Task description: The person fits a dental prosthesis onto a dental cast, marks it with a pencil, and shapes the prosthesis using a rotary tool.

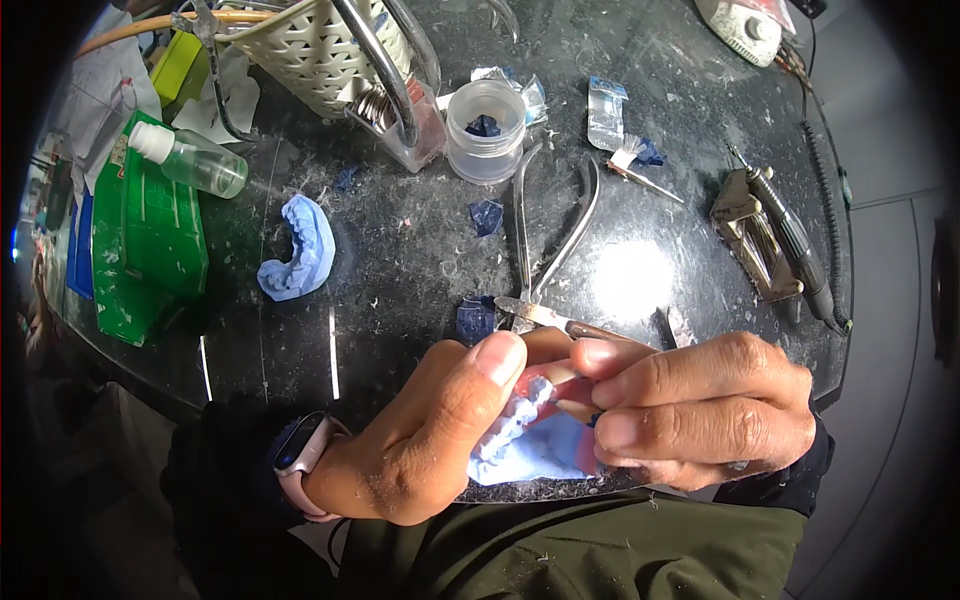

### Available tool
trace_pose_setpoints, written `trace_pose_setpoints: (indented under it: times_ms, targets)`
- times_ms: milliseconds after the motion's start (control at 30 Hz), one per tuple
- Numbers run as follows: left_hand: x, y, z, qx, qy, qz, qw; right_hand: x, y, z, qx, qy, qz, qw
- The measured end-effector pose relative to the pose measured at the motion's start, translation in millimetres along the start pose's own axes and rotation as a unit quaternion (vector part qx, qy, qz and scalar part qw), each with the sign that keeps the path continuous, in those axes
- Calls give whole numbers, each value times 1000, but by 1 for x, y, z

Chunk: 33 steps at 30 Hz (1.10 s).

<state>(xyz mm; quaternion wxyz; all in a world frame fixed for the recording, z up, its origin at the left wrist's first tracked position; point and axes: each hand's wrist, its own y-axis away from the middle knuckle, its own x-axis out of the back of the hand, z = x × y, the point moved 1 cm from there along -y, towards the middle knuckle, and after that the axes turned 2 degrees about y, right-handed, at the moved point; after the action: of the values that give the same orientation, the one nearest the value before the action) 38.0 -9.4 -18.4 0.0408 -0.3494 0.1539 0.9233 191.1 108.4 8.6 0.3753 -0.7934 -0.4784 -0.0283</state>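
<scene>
My left hand [425,430], with a watch on its wrist, is closed round a blue-white plaster dental cast [535,450] near the table's front edge. A pink denture piece [555,382] with pale teeth sits against the cast's far side. From the right, the fingers of my right hand [710,405] are pressed together at the cast's right end; what lies between their tips is mostly hidden. Just beyond the hands a knife [540,313] with a brown handle lies across steel pliers [548,250]. A second blue cast [300,250] stands to the left.
Behind stand a clear jar [486,150] and a woven white basket [310,60]. A green bin [150,240] and a clear bottle [205,165] are at left. A rotary handpiece [795,235] rests at right on its stand. Dark blue wax pieces [486,217] and shavings litter the table.
</scene>
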Motion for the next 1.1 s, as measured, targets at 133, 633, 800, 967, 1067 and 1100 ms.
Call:
trace_pose_setpoints:
  times_ms: [133,633,800,967,1067,1100]
  targets:
    - [4,1,-4,-1,13,-13,1000,0,-1,-5,-27,1,-10,1000]
    - [6,4,3,32,-4,-39,999,3,3,3,31,-112,-32,993]
    - [-8,2,8,111,66,86,988,-4,-1,4,43,-85,-23,995]
    - [2,1,3,72,3,37,997,-3,-2,3,22,-62,-35,997]
    - [5,1,2,43,-23,0,999,-9,0,8,45,-68,4,997]
    - [5,0,2,40,-46,2,998,-9,0,8,38,-66,8,997]
